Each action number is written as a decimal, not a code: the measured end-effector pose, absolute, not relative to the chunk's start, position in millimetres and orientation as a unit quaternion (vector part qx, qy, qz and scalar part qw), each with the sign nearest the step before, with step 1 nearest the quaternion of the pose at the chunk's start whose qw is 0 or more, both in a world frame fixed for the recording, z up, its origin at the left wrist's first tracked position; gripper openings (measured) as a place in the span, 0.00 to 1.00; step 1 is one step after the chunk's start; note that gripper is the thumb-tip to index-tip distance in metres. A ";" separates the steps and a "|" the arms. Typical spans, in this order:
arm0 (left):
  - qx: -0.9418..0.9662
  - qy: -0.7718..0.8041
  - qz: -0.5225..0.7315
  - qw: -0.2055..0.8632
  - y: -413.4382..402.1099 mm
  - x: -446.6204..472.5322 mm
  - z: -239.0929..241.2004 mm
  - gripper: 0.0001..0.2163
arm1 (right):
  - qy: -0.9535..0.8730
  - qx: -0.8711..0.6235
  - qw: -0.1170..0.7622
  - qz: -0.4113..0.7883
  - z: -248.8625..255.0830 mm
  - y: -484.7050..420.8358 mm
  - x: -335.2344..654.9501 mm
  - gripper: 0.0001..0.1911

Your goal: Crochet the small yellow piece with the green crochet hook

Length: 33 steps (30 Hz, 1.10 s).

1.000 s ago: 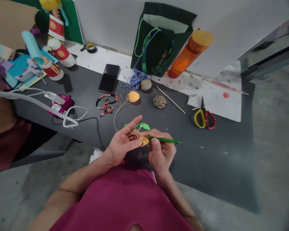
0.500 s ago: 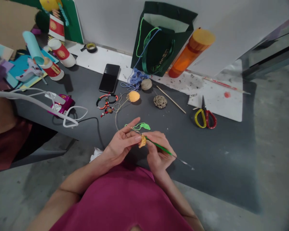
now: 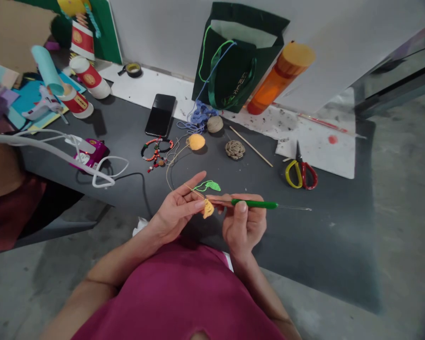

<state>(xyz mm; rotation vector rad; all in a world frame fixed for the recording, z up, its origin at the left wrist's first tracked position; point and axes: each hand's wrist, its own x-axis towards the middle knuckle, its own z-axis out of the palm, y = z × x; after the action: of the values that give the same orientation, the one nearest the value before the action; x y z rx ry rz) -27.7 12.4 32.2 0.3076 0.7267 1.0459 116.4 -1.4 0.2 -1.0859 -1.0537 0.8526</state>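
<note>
1. Dark surface (image 3: pixel 326 245): red-and-yellow scissors (image 3: pixel 301 175) lie far right, phone (image 3: pixel 160 115) far centre.
2. Left grip (image 3: pixel 179 208): fingertips pinching yellow crochet piece (image 3: pixel 208 208), held over the near edge.
3. Right grip (image 3: pixel 243 224): thumb and fingers pressed on green-handled crochet hook (image 3: pixel 255 204), just beside that piece.
4. Green crochet leaf (image 3: pixel 210 186): just beyond left grip.

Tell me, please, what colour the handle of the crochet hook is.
The slim crochet hook's handle is bright green, shown best in the head view.
</note>
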 end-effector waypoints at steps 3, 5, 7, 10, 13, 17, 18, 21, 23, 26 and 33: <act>0.150 0.338 0.481 0.795 12.0 -28.4 31.8 0.27 | -0.449 -0.468 0.651 0.394 0.3 2.8 116.7 0.08; 0.152 0.336 0.480 0.796 12.0 -28.6 31.4 0.26 | -0.447 -0.459 0.652 0.406 0.3 5.9 117.6 0.09; 0.155 0.330 0.479 0.798 12.1 -28.4 30.8 0.25 | -0.448 -0.448 0.647 0.424 0.4 8.2 118.7 0.09; 0.163 0.327 0.478 0.799 11.6 -27.2 29.8 0.24 | -0.429 -0.441 0.644 0.455 -0.6 8.9 118.6 0.09; 0.176 0.336 0.485 0.788 10.4 -24.9 29.0 0.24 | -0.428 -0.416 0.650 0.470 -4.6 7.1 114.7 0.08; 0.194 0.353 0.500 0.766 9.4 -21.9 29.4 0.23 | -0.488 -0.384 0.646 0.444 -7.6 5.8 110.2 0.05; 0.197 0.357 0.508 0.759 9.4 -21.6 29.7 0.22 | -0.502 -0.389 0.644 0.426 -6.5 6.2 110.4 0.05; 0.199 0.377 0.524 0.737 9.7 -21.3 30.3 0.22 | -0.578 -0.392 0.626 0.348 0.0 8.3 114.2 0.08; 0.194 0.386 0.527 0.732 10.0 -21.4 30.2 0.26 | -0.649 -0.376 0.605 0.266 3.8 9.6 116.9 0.11; 0.168 0.377 0.511 0.754 10.8 -21.3 29.0 0.30 | -0.675 -0.385 0.605 0.174 4.4 9.1 116.4 0.16; 0.097 0.366 0.473 0.796 11.5 -21.5 27.1 0.31 | -0.512 -0.445 0.667 0.308 -9.7 -0.3 105.0 0.07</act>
<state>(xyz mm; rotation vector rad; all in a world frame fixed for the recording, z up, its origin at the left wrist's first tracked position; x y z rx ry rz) -21.5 11.5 27.1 0.2076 0.7854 1.0161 105.0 -0.3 -9.7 -1.0031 -1.1557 0.6953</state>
